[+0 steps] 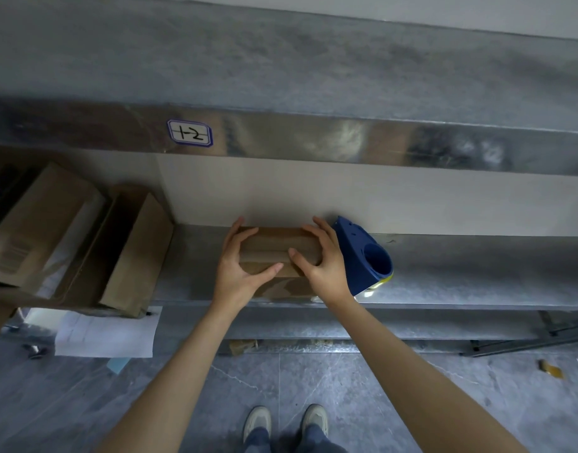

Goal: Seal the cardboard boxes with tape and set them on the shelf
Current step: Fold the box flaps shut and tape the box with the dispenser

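Observation:
A small brown cardboard box (pixel 274 248) with a strip of tape along its top sits on the metal shelf (pixel 461 273). My left hand (pixel 240 266) grips the box's left end, fingers over the far edge and thumb on the top. My right hand (pixel 320 259) grips the right end the same way. A blue tape dispenser (pixel 363 256) stands on the shelf right beside my right hand.
Two larger cardboard boxes (pixel 39 223) (pixel 134 253) lean on the shelf at the left. An upper shelf rail carries a label reading 1-2 (pixel 189 133). A white paper sheet (pixel 108 331) and small scraps lie on the grey floor below.

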Demonstrator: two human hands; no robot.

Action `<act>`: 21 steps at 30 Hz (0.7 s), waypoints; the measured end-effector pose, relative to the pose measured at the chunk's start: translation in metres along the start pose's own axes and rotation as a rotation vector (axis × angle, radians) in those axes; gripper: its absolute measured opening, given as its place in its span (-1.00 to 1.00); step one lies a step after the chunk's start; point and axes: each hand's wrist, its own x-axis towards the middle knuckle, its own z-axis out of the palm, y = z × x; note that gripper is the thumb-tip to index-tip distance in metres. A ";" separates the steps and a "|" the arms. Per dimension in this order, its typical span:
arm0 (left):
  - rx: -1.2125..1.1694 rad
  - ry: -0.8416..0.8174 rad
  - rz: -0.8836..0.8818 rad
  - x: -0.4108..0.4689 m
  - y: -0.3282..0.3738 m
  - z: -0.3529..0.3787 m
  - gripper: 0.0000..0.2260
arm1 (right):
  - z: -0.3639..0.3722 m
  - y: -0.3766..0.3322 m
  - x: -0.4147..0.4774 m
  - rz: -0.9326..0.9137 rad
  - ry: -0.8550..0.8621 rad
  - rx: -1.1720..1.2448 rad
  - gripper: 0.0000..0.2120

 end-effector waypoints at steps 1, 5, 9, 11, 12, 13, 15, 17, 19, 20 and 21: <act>-0.011 0.015 -0.014 0.000 0.000 0.001 -0.38 | 0.000 -0.001 0.000 0.027 0.010 0.029 -0.56; -0.064 0.057 -0.049 -0.002 0.000 0.003 -0.37 | 0.002 -0.004 -0.002 0.096 0.065 0.063 -0.64; -0.037 0.062 -0.066 -0.003 0.005 0.001 -0.39 | 0.002 -0.006 -0.004 0.156 0.082 0.107 -0.74; 0.009 0.049 -0.055 -0.003 0.008 -0.002 -0.37 | 0.001 -0.005 -0.003 0.153 0.061 0.094 -0.74; 0.037 0.040 -0.053 -0.004 0.009 -0.004 -0.35 | 0.000 -0.005 -0.003 0.153 0.045 0.084 -0.74; 0.063 0.025 -0.051 -0.004 0.009 -0.006 -0.33 | -0.001 -0.005 -0.002 0.154 0.030 0.075 -0.73; 0.088 -0.033 -0.046 -0.003 0.008 -0.010 -0.30 | -0.003 -0.006 -0.002 0.169 0.010 0.079 -0.73; 0.106 -0.089 -0.024 0.001 0.007 -0.016 -0.28 | -0.005 -0.012 -0.001 0.207 -0.018 0.112 -0.72; 0.104 -0.097 -0.008 0.006 0.004 -0.021 -0.26 | -0.007 -0.019 -0.002 0.246 -0.047 0.153 -0.66; 0.091 -0.089 -0.015 0.009 0.003 -0.024 -0.25 | -0.008 -0.020 -0.003 0.254 -0.053 0.158 -0.63; 0.072 -0.084 -0.032 0.010 0.002 -0.027 -0.24 | -0.010 -0.022 -0.004 0.254 -0.054 0.151 -0.62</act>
